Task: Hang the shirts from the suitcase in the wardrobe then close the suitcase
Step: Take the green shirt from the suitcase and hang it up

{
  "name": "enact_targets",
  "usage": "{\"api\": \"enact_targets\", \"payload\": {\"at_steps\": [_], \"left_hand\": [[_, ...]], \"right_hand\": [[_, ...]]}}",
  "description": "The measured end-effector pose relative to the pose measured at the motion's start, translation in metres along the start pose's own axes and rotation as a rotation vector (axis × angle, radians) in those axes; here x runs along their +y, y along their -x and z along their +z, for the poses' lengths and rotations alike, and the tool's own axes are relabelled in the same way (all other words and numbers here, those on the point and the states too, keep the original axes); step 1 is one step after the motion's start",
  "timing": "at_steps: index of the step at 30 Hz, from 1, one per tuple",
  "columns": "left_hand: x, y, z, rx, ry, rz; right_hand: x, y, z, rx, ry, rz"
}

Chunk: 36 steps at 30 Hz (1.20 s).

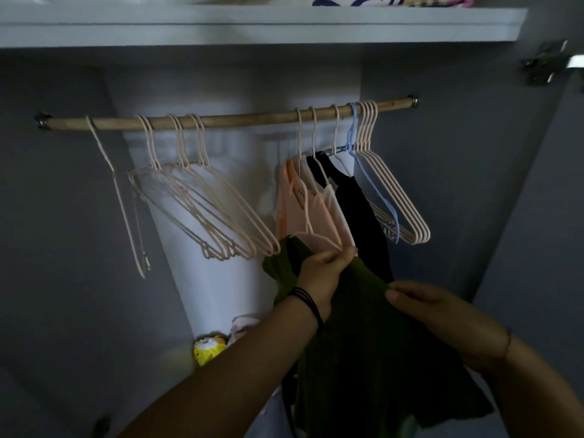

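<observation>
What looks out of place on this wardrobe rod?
The leftmost hanger on the rod hangs alone, twisted edge-on and slanting, unlike the pink hangers bunched beside it. One blue hanger sits among pink ones at the right. Nothing looks damaged.

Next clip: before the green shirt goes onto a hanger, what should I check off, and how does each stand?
1. Green shirt gripped by left hand and right hand: ok.
2. Pink hanger end at the left fingers: ok.
3. That hanger's hook over the rod: ok.
4. Shirt's neck opened for the hanger: cannot tell.
5. Bare rod stretch beside hung shirts: ok.
</observation>
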<state>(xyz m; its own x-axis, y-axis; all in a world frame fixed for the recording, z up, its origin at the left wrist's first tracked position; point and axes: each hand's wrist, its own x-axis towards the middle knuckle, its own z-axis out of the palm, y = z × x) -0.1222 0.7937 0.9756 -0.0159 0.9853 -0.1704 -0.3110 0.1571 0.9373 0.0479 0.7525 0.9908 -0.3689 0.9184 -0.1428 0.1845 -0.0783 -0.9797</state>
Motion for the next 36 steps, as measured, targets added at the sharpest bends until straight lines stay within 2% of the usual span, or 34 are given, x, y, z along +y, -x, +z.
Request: {"api": "enact_targets", "payload": {"at_steps": [8, 15, 24, 31, 36], "left_hand": [[0.05, -0.017, -0.01, -0.007, 0.009, 0.152], [0.095, -0.037, -0.01, 0.156, -0.023, 0.256], [0.14, -0.065, -0.016, 0.224, -0.043, 0.345], [0.107, -0.077, -0.037, 0.251, -0.078, 0.215], [0.098, -0.066, -0.041, 0.241, -0.108, 0.235]], "right_hand": [[-0.028, -0.019, 0.01, 0.15, -0.182, -0.108], [-0.073, -0.059, 0.04, 0.138, -0.346, -0.225], [-0.102, -0.11, 0.068, 0.173, -0.342, -0.306], [-0.079, -0.122, 0.075, 0.186, -0.208, -0.225], [-0.067, -0.122, 0.074, 0.159, -0.129, -0.227]]}}
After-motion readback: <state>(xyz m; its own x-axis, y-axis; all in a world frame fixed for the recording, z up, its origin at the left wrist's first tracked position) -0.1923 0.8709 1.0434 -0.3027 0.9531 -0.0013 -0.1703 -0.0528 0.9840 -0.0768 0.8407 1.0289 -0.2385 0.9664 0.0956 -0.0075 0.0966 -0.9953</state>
